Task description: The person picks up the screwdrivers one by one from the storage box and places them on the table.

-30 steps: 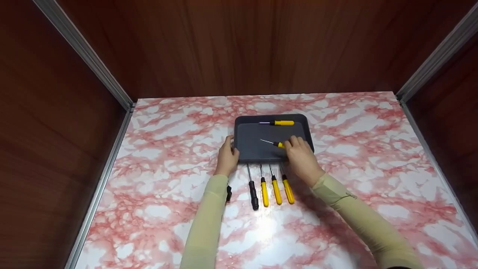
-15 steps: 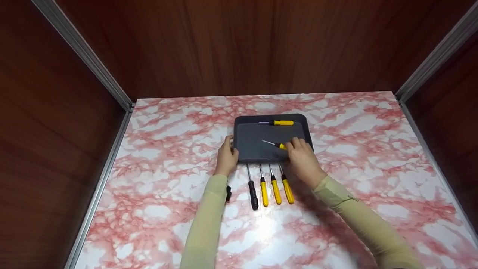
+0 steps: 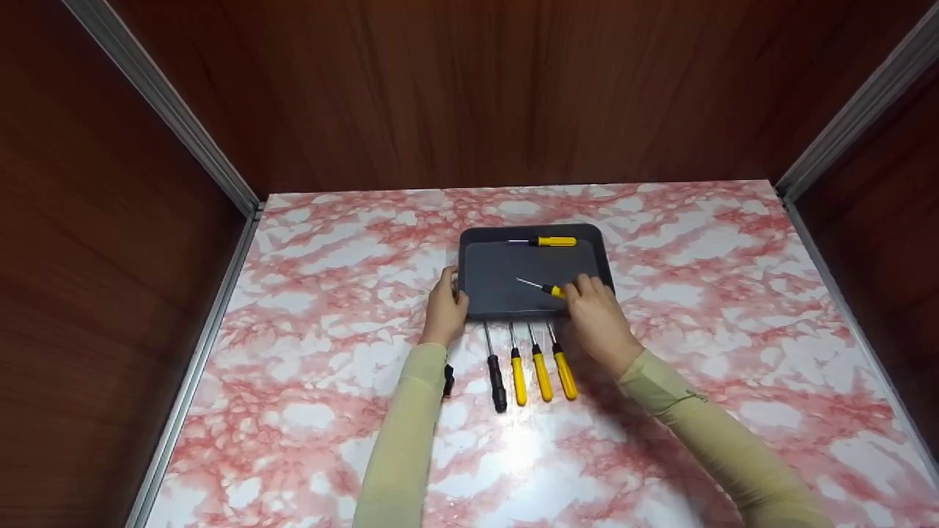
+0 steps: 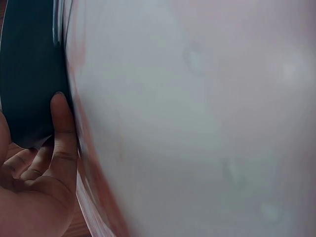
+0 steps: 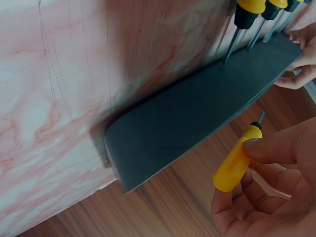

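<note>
A dark grey tray (image 3: 484, 264) lies on the table, and my left hand (image 3: 444, 312) grips its left end at the near corner. In the left wrist view a fingertip presses on the tray wall (image 4: 32, 74). Over the tray's right part, my right hand (image 3: 598, 315) pinches a yellow-handled screwdriver (image 3: 554, 291), its thin shaft pointing left and away. The right wrist view shows the handle (image 5: 232, 165) between thumb and fingers. Another yellow-handled screwdriver (image 3: 556, 241) rests along the tray's far side.
Before the tray's near edge lie a black screwdriver (image 3: 498, 383) and three yellow-handled screwdrivers (image 3: 542, 376) in a row, tips toward the tray. A small black object (image 3: 448, 381) shows beside the left forearm. Wood panels (image 3: 513, 95) enclose the table.
My right hand has shifted slightly right and toward me with the screwdriver in it. The left hand and the tray have hardly moved.
</note>
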Demonstrator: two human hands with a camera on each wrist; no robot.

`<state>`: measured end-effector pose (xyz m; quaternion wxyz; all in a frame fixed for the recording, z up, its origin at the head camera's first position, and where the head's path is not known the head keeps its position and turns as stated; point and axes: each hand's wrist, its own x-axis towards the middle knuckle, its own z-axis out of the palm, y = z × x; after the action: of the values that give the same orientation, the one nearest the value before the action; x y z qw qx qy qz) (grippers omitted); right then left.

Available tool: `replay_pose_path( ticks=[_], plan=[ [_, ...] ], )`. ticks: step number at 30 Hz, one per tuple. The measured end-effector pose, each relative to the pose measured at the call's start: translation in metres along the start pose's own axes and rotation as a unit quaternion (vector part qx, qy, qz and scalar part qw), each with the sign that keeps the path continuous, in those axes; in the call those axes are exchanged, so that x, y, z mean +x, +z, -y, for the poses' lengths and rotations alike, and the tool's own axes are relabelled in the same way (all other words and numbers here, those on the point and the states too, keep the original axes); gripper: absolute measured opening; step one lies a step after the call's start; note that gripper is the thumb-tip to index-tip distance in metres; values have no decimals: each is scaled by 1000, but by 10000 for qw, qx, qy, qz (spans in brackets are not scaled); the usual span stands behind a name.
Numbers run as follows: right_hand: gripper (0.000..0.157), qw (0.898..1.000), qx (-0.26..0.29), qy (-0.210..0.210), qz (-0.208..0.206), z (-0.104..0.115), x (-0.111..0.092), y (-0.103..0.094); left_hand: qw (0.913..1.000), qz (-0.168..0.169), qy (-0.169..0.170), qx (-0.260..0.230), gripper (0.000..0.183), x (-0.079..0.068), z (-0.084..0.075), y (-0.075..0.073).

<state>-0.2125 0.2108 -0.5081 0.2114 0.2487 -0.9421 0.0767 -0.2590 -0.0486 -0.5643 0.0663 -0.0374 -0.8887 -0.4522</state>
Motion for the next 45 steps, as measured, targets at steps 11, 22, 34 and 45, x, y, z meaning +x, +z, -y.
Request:
replay_pose_path(
  ticks=[11,22,34,45],
  plan=[
    [38,10000,40,53,14,2,-5,-4,10000,10,-28,-23,45,1,-2,0],
    [32,9999,61,123,-21,0,-11,-8,9999,55,-44,-94,46,0,-3,-1],
    [24,9997,102,109,-198,-2,-22,-5,9999,105,8,-92,46,0,-3,-1],
    [24,9993,271,258,-81,0,-27,-6,9999,40,-43,-105,46,-1,-3,-2]
  ],
)
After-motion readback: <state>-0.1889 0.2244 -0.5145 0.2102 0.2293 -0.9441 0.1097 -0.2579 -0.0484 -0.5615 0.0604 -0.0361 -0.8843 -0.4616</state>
